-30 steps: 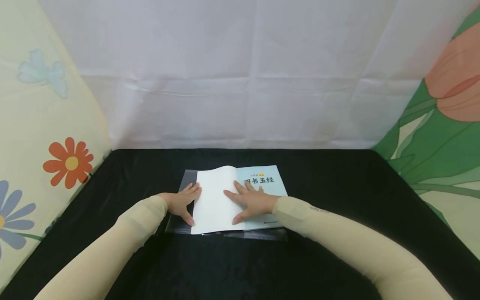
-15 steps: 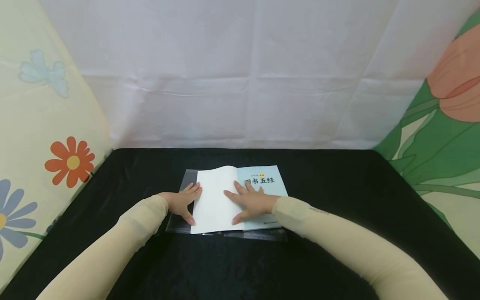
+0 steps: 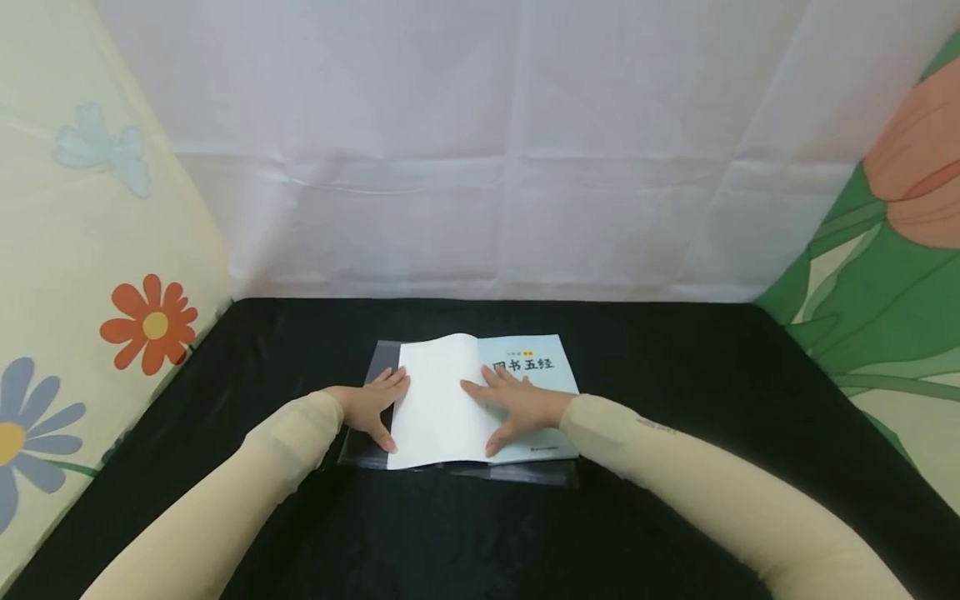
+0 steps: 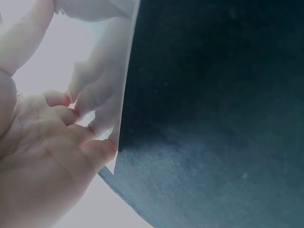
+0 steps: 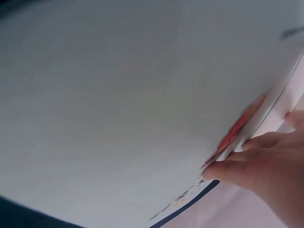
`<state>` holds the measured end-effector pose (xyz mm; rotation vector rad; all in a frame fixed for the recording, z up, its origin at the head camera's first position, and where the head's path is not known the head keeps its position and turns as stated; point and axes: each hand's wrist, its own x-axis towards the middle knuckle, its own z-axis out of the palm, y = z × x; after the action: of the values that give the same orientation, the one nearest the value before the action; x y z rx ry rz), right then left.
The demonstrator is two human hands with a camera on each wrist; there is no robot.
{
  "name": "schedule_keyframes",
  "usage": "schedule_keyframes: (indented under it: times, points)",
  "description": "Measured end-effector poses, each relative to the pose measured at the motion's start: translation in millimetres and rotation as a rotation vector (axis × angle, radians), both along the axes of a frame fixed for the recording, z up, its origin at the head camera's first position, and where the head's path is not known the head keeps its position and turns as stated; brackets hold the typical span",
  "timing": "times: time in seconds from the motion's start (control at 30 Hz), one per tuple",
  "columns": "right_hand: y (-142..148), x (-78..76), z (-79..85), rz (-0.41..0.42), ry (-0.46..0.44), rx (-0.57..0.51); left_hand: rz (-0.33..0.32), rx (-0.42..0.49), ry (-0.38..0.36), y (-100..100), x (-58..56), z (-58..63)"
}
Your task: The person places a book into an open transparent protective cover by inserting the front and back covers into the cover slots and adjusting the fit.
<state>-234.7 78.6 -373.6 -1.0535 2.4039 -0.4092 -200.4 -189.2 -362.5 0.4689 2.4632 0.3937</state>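
A book lies open in the head view, with a blank white leaf (image 3: 435,417) on its left and a light blue page (image 3: 551,354) with dark lettering on its right. Clear plastic sheeting (image 3: 363,450) shows beneath it at the left and front. My left hand (image 3: 367,408) has spread fingers touching the white leaf's left edge. Near the fold, my right hand (image 3: 525,410) rests with fingers spread, covering part of the blue page. In the left wrist view, the left fingers (image 4: 97,152) meet a glossy translucent sheet (image 4: 126,57). Pale paper (image 5: 118,95) fills much of the right wrist view.
Black cloth (image 3: 675,375) covers the table around the book. A white curtain (image 3: 487,167) hangs behind, with flower-printed panels on the left (image 3: 52,233) and right (image 3: 907,333).
My right hand has slid slightly rightward, from the white leaf toward the blue page. My left hand stays at the leaf's left edge. The head view has shifted a little.
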Motion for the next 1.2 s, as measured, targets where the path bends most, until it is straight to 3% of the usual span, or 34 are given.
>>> schedule_keyframes:
  times: [0.73, 1.2]
  points:
    - [-9, 7.6, -1.8, -0.024, 0.005, -0.006, 0.015, 0.008, 0.016, -3, 1.8, -5.9]
    - [-16, 5.3, -0.1, -0.024, 0.034, 0.023, 0.017, 0.027, 0.032, -2, 2.8, -2.9]
